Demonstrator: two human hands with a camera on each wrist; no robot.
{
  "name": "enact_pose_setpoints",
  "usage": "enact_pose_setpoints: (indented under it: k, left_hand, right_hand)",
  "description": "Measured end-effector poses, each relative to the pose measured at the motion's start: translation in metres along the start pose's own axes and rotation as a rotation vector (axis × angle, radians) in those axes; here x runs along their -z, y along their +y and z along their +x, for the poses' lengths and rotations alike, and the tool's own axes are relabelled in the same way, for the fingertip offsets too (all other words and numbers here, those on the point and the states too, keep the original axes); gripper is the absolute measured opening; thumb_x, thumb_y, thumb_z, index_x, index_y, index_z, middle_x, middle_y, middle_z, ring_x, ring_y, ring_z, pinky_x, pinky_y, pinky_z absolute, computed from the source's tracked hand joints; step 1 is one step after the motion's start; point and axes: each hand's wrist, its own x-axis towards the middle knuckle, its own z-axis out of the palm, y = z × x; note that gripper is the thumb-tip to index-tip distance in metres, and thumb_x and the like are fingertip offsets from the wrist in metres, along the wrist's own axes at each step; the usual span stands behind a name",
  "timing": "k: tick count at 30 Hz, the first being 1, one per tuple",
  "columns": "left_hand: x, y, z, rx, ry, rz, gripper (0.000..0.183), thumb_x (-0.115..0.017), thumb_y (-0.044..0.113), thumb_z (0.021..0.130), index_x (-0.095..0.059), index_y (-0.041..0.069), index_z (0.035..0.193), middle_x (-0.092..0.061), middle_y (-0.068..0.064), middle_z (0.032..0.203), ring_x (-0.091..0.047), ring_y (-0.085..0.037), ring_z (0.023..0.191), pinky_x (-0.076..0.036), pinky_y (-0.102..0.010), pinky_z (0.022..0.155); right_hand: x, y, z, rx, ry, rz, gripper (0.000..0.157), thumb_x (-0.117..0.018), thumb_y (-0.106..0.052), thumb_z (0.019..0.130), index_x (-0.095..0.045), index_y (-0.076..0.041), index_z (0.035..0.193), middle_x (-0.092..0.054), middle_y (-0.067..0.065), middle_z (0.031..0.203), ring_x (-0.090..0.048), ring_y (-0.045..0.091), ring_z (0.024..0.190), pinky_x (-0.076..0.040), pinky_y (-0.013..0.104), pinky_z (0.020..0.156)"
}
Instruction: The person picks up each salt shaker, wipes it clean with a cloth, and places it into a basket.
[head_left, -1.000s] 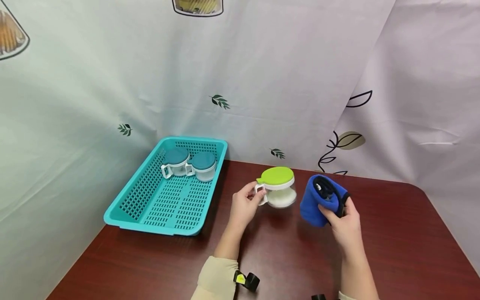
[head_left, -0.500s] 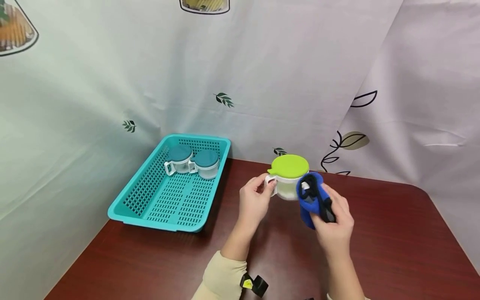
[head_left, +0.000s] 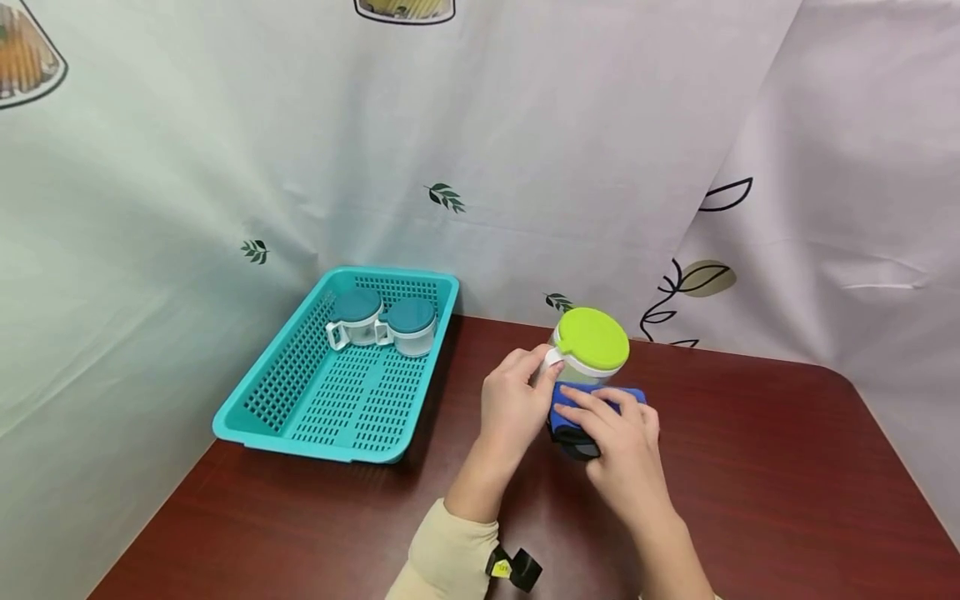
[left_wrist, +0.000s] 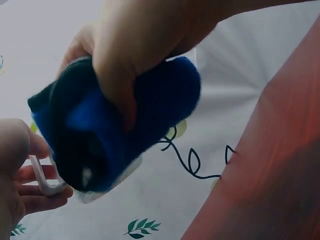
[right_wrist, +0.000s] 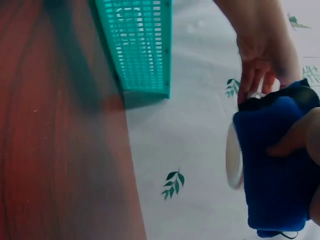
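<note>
The left hand [head_left: 513, 410] pinches the handle [head_left: 552, 358] of the green-lidded jar [head_left: 593, 342]; the right hand [head_left: 624, 440] grips a cloth [right_wrist: 274, 192] against its near side.

This looks like a staged corner for recording: creased whitish sheeting [head_left: 570, 150] hangs behind and left of a reddish-brown wood-grain table [head_left: 765, 475], and a black camera-like device [head_left: 526, 570] is strapped at a beige sleeve [head_left: 446, 550]. Kitchen hints come from a turquoise perforated plastic basket [head_left: 292, 450], its 2 clear, white-handled jars with teal lids [head_left: 412, 317], a clear jar with a lime-green lid [head_left: 594, 338], and 2 printed drawings of food-filled containers [head_left: 405, 8].
</note>
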Motion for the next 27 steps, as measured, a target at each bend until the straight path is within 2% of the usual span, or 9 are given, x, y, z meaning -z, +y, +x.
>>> enact_pose_setpoints:
  k: [4, 6, 8, 12, 16, 18, 22, 24, 27]
  left_hand:
    - [-0.001, 0.003, -0.006, -0.044, 0.027, 0.014, 0.018, -0.069, 0.02, 0.084, -0.07, 0.008, 0.097, -0.058, -0.002, 0.073, -0.048, -0.01, 0.055, -0.042, -0.02, 0.05]
    - [-0.002, 0.004, -0.008, -0.047, 0.036, -0.021, 0.017, -0.069, 0.019, 0.084, -0.07, 0.007, 0.096, -0.057, -0.002, 0.071, -0.046, -0.01, 0.054, -0.041, -0.018, 0.05]
    - [-0.004, 0.003, -0.008, -0.036, 0.043, -0.055, 0.016, -0.07, 0.018, 0.084, -0.07, 0.007, 0.095, -0.057, -0.002, 0.07, -0.046, -0.009, 0.054, -0.04, -0.016, 0.05]
    - [-0.006, 0.001, -0.004, -0.01, 0.05, -0.079, 0.018, -0.069, 0.02, 0.084, -0.071, 0.007, 0.096, -0.058, -0.002, 0.07, -0.047, -0.009, 0.054, -0.04, -0.015, 0.05]
    - [-0.003, 0.0, 0.001, -0.022, 0.032, -0.055, 0.02, -0.068, 0.022, 0.085, -0.07, 0.009, 0.099, -0.058, -0.001, 0.072, -0.048, -0.009, 0.056, -0.041, -0.016, 0.051]
    - [-0.002, -0.001, 0.0, -0.028, 0.022, -0.054, 0.019, -0.069, 0.022, 0.084, -0.07, 0.009, 0.099, -0.058, 0.0, 0.073, -0.048, -0.009, 0.057, -0.041, -0.016, 0.052]
    - [0.0, -0.005, -0.006, 0.024, -0.004, -0.136, 0.021, -0.071, 0.022, 0.083, -0.071, 0.009, 0.099, -0.058, 0.0, 0.072, -0.049, -0.009, 0.059, -0.043, -0.016, 0.053]
    - [0.0, -0.007, -0.007, 0.094, -0.015, -0.225, 0.022, -0.071, 0.022, 0.083, -0.071, 0.008, 0.1, -0.059, -0.002, 0.073, -0.051, -0.009, 0.061, -0.045, -0.016, 0.053]
    - [0.002, -0.01, -0.008, 0.206, 0.009, -0.341, 0.024, -0.071, 0.022, 0.082, -0.071, 0.007, 0.101, -0.062, -0.003, 0.077, -0.056, -0.01, 0.065, -0.049, -0.018, 0.055]
  right_hand:
    - [0.008, -0.005, 0.004, 0.003, 0.182, 0.009, 0.017, -0.063, -0.014, 0.085, -0.073, -0.015, 0.099, -0.067, 0.003, 0.107, -0.051, 0.032, 0.1, -0.027, 0.054, 0.077]
    - [0.011, -0.008, 0.006, -0.001, 0.259, 0.017, 0.026, -0.054, -0.03, 0.093, -0.073, -0.015, 0.099, -0.067, 0.004, 0.106, -0.051, 0.033, 0.1, -0.025, 0.056, 0.078]
    - [0.01, -0.01, 0.006, -0.016, 0.254, 0.014, 0.03, -0.051, -0.034, 0.094, -0.073, -0.015, 0.1, -0.067, 0.003, 0.106, -0.05, 0.032, 0.101, -0.025, 0.056, 0.079]
    - [0.005, -0.009, 0.003, -0.024, 0.114, -0.023, 0.019, -0.069, -0.015, 0.081, -0.073, -0.015, 0.099, -0.067, 0.001, 0.106, -0.05, 0.03, 0.102, -0.026, 0.054, 0.08]
    - [0.002, -0.003, 0.001, -0.013, 0.008, -0.04, 0.042, -0.077, 0.005, 0.062, -0.074, -0.016, 0.097, -0.067, 0.0, 0.105, -0.05, 0.028, 0.101, -0.027, 0.053, 0.079]
    - [0.004, -0.001, 0.002, 0.002, 0.039, -0.022, 0.039, -0.075, 0.006, 0.063, -0.074, -0.017, 0.095, -0.068, 0.0, 0.103, -0.051, 0.028, 0.099, -0.027, 0.053, 0.078]
    - [0.013, 0.004, 0.009, 0.047, 0.188, 0.044, 0.013, -0.067, -0.022, 0.085, -0.074, -0.017, 0.093, -0.069, 0.001, 0.1, -0.053, 0.03, 0.098, -0.025, 0.055, 0.077]
    - [0.018, 0.008, 0.013, 0.078, 0.216, 0.072, 0.024, -0.058, -0.035, 0.09, -0.075, -0.018, 0.092, -0.069, 0.001, 0.099, -0.053, 0.029, 0.099, -0.025, 0.056, 0.078]
    - [0.022, 0.014, 0.014, 0.108, 0.143, 0.125, 0.034, -0.052, -0.043, 0.092, -0.075, -0.018, 0.093, -0.069, 0.0, 0.099, -0.053, 0.027, 0.101, -0.025, 0.054, 0.081]
